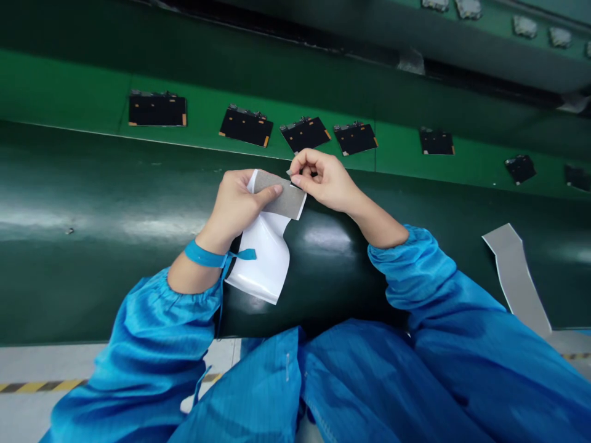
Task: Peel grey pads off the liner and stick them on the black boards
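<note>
My left hand [244, 200] grips a sheet of grey adhesive pieces on white backing paper [265, 258], its thumb pressed on the grey part. The white lower part of the sheet curls down over the dark green bench. At the sheet's upper right corner my right hand [323, 178] is closed in a pinch. Between its thumb and forefinger shows a small grey sticker piece [290, 173], at the edge of the grey area. A blue wrist strap [205, 254] circles my left wrist.
Several black flat modules with orange tabs, such as this one [157, 111], lie along the bright green strip [203, 132] beyond my hands. Another grey-and-white strip [517, 271] lies at the bench's right. Small pale parts [525, 26] sit on the upper shelf.
</note>
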`<move>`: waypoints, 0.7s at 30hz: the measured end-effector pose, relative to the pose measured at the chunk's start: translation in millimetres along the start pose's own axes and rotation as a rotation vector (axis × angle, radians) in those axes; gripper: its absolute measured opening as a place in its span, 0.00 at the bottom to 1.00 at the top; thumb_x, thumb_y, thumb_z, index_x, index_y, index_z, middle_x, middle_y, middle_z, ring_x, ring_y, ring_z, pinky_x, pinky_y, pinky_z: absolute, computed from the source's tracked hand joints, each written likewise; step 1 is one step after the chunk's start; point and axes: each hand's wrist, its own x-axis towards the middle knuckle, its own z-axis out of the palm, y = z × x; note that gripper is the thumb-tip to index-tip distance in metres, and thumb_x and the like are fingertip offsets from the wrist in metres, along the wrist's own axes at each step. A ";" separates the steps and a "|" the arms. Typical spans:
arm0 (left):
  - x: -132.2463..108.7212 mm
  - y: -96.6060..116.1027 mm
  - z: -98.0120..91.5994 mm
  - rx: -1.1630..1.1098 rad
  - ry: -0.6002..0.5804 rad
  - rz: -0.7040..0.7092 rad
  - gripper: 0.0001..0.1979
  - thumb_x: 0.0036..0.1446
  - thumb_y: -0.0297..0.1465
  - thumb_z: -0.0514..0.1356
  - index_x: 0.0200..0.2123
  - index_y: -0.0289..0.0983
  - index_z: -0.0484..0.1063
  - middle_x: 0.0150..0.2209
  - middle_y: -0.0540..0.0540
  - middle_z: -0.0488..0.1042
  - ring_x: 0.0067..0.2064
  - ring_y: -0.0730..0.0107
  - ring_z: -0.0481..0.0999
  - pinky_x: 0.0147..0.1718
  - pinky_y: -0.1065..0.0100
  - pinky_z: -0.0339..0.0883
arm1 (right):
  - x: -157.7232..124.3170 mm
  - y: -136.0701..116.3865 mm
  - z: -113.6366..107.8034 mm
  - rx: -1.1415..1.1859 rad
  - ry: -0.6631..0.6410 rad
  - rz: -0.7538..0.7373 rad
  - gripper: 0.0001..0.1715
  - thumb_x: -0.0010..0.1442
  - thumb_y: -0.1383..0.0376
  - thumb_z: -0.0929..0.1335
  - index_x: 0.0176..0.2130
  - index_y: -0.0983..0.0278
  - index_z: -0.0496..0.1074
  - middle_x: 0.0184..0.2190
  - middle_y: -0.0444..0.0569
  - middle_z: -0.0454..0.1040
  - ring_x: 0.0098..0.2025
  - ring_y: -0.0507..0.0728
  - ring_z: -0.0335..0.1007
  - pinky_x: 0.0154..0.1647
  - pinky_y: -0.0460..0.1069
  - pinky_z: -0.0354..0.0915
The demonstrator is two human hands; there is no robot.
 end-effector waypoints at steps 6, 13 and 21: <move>0.5 -1.5 -0.8 0.016 -0.013 0.008 0.14 0.50 0.40 0.75 0.34 0.37 0.83 0.31 0.46 0.81 0.32 0.65 0.76 0.30 0.68 0.69 | -1.9 -5.0 6.8 0.007 0.017 -0.008 0.09 0.63 0.63 0.72 0.42 0.60 0.70 0.37 0.44 0.72 0.29 0.50 0.54 0.31 0.48 0.60; 1.3 0.4 0.1 -0.014 -0.021 0.022 0.14 0.50 0.39 0.74 0.36 0.36 0.83 0.32 0.46 0.81 0.33 0.64 0.78 0.33 0.67 0.73 | -5.2 -8.9 5.1 -0.041 0.079 0.008 0.10 0.69 0.58 0.71 0.47 0.59 0.71 0.40 0.48 0.73 0.33 0.53 0.63 0.34 0.49 0.66; 3.4 0.3 -0.5 -0.030 -0.092 0.048 0.15 0.50 0.39 0.72 0.36 0.35 0.83 0.33 0.44 0.83 0.33 0.62 0.78 0.33 0.66 0.73 | 79.5 12.5 3.5 -0.214 0.150 0.047 0.25 0.63 0.54 0.76 0.55 0.57 0.68 0.35 0.43 0.74 0.35 0.55 0.70 0.37 0.50 0.68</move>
